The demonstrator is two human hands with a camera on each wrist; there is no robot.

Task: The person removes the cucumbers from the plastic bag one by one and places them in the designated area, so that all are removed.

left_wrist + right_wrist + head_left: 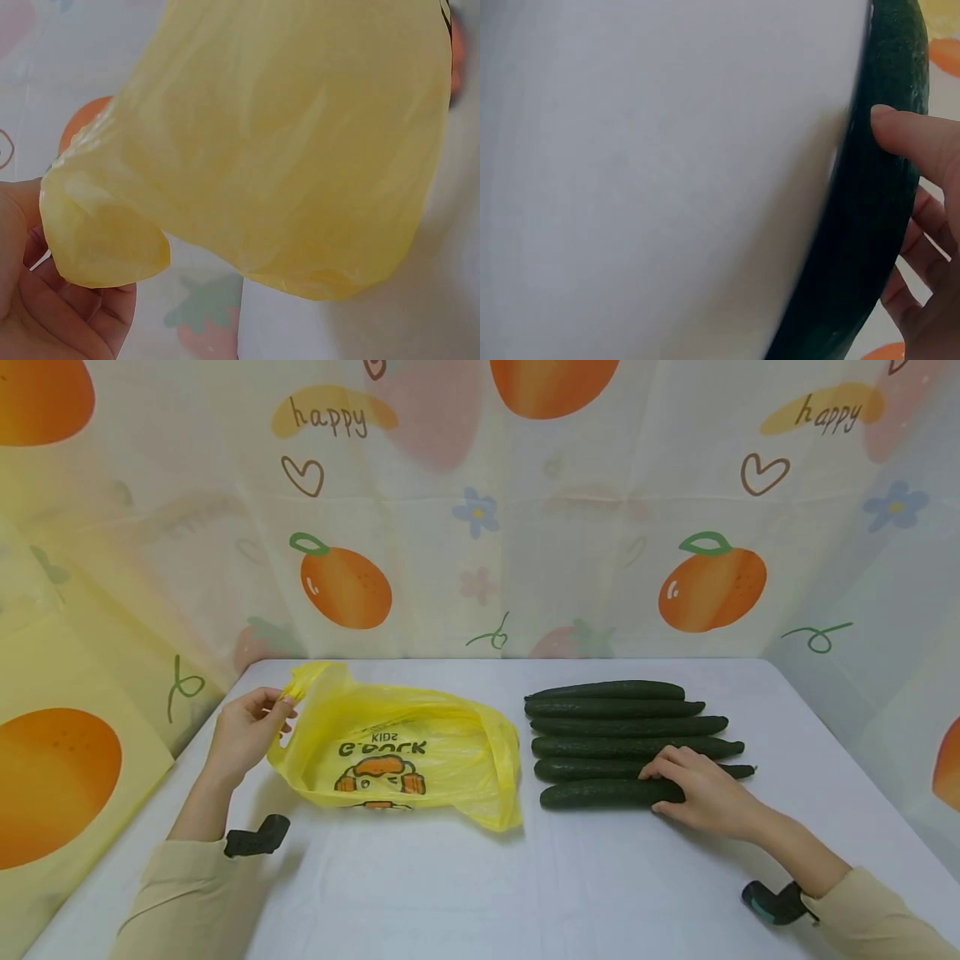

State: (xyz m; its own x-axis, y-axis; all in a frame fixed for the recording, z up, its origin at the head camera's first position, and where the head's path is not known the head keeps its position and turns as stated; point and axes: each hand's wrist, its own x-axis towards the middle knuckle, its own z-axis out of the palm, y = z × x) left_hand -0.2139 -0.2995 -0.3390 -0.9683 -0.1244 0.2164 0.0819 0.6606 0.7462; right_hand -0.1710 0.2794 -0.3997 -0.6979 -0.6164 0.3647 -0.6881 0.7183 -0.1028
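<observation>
A yellow plastic bag (465,747) with a printed cartoon lies on its side, its mouth partly spread. My left hand (243,731) pinches one of its handles at the far left corner, and in the left wrist view the bag (262,150) fills most of the picture. To the right of the bag, several dark green cucumbers (630,727) lie side by side in a row. My right hand (705,789) grips the nearest cucumber (592,794) near its right end. In the right wrist view the thumb presses on that cucumber (847,232), with the fingers on its far side.
Everything lies on a table with a white cloth (420,893). Behind it hangs a curtain (555,543) printed with oranges and hearts, continuing along both sides. A black wrist camera sits by each sleeve, left camera (257,837) and right camera (776,903).
</observation>
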